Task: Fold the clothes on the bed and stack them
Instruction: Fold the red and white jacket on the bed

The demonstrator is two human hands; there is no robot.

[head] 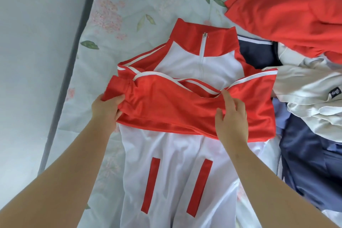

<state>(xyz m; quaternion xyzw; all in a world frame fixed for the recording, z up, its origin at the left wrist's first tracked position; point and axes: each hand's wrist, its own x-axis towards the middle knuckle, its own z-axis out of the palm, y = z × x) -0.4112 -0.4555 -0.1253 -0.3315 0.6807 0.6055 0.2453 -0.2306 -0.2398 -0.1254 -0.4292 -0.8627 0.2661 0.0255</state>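
Observation:
A red and white track jacket [172, 168] lies front up on the bed, zipped, with its red collar at the far end. Both red sleeves [166, 109] with white stripes are folded across its chest. My left hand [107, 109] grips the cuff end of a sleeve at the jacket's left edge. My right hand [231, 116] rests on the crossed sleeves right of the middle, fingers fairly straight and pressing the cloth down.
The floral bed sheet [129, 5] stretches left and beyond the jacket. A heap of unfolded clothes lies at the right: a red garment [286, 11], a white one [311, 94] and dark blue ones [307, 157]. A grey bed edge [70, 57] and a pale wall are on the left.

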